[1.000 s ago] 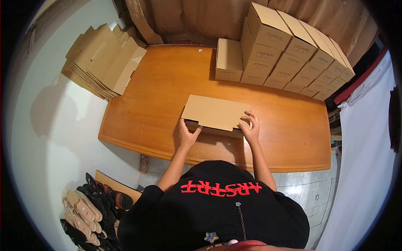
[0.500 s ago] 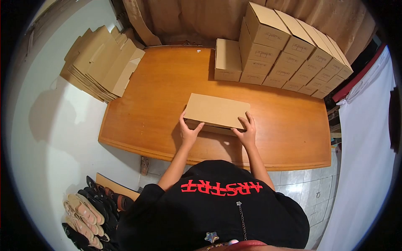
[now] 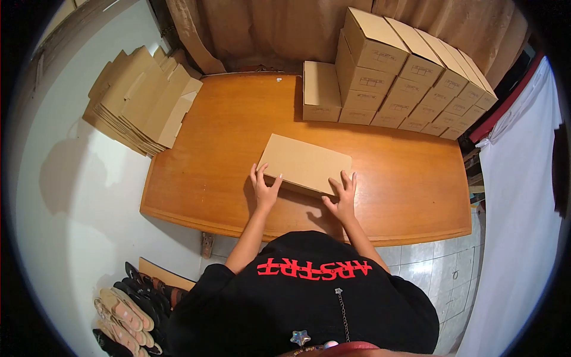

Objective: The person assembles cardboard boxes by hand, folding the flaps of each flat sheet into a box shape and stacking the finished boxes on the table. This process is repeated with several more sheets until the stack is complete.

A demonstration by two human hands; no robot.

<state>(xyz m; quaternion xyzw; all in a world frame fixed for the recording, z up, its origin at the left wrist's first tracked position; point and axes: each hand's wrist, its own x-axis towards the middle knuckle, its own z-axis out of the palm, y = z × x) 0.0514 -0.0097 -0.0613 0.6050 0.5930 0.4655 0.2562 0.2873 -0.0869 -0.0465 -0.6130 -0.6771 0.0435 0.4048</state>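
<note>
A closed brown cardboard box [image 3: 306,162] lies on the wooden table in front of me, turned at a slight angle. My left hand [image 3: 265,189] holds its near left corner, with the thumb at the front edge and the fingers around the left end. At the near right corner, my right hand [image 3: 341,201] has its fingertips on the lid and the right end, with the thumb against the front side. The lid looks flat and down. What is inside the box is hidden.
Stacked closed cardboard boxes [image 3: 410,83] stand at the back right, beside a lower single box column [image 3: 322,89]. Flattened cardboard sheets [image 3: 140,98] lean at the left of the wooden table [image 3: 214,160]. Several sandals [image 3: 134,306] are at the lower left. A white cloth [image 3: 520,178] hangs at right.
The box has turned clockwise a little, its right end coming nearer to me. My right hand has moved down and left with it. The view has shifted slightly.
</note>
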